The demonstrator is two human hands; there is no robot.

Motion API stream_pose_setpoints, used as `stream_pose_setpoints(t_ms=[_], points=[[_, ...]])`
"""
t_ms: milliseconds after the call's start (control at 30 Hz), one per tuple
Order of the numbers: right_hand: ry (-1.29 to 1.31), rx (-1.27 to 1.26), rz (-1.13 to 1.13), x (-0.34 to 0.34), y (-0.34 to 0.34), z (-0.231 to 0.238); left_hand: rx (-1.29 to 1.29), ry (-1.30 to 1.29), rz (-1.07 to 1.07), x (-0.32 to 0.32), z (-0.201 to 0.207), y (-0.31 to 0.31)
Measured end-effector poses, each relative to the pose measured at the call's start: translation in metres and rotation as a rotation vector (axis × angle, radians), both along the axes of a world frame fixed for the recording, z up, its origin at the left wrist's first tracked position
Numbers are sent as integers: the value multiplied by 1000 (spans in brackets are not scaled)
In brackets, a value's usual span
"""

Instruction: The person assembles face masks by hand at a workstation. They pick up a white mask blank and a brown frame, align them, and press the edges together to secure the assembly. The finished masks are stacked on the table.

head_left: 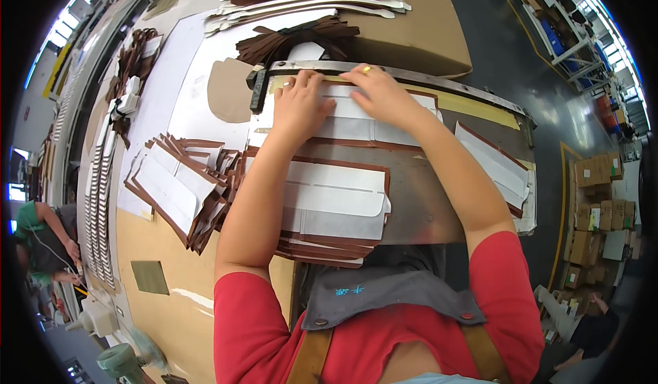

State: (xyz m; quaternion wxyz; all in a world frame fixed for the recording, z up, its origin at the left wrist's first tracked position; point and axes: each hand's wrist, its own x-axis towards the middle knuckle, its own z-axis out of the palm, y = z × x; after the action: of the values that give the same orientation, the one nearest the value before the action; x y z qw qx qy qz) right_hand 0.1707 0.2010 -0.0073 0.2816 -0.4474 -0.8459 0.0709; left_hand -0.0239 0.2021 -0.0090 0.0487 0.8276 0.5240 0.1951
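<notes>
A flat white panel with brown edging (349, 132) lies on the dark work board (428, 212), along a metal bar (404, 75). My left hand (299, 106) is on the panel's far left part, fingers bent at its far edge and thumb on the white face. Opposite it, my right hand (385, 96) grips the same edge with bent fingers, its thumb pointing toward the left thumb. The fingertips are partly hidden against the bar. Nearer to me, a stack of similar panels (336, 195) overlaps the board's front left. Another brown-edged panel (490, 164) lies beyond my right forearm.
A fanned pile of brown-edged panels (175, 188) lies left of my left forearm. Brown strips (298, 39), long white strips (301, 0) and a cardboard box (411, 31) stand behind the bar. A co-worker in a green sleeve (48, 219) is at far left; stacked cartons (596, 212) are at right.
</notes>
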Motion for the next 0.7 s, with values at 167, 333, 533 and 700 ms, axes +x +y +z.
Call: stream_pose_setpoints(t_ms=[167,333,533,700], points=[[-237,75,87,-15,8,0,2,171,-11,2,6,-7],[-334,-7,-17,49,-21,17,25,164,27,7,8,-13],[-76,-348,-202,82,-50,21,-44,-334,36,4,-5,0],[219,-436,-190,80,-63,15,-516,-911,-89,4,4,8]])
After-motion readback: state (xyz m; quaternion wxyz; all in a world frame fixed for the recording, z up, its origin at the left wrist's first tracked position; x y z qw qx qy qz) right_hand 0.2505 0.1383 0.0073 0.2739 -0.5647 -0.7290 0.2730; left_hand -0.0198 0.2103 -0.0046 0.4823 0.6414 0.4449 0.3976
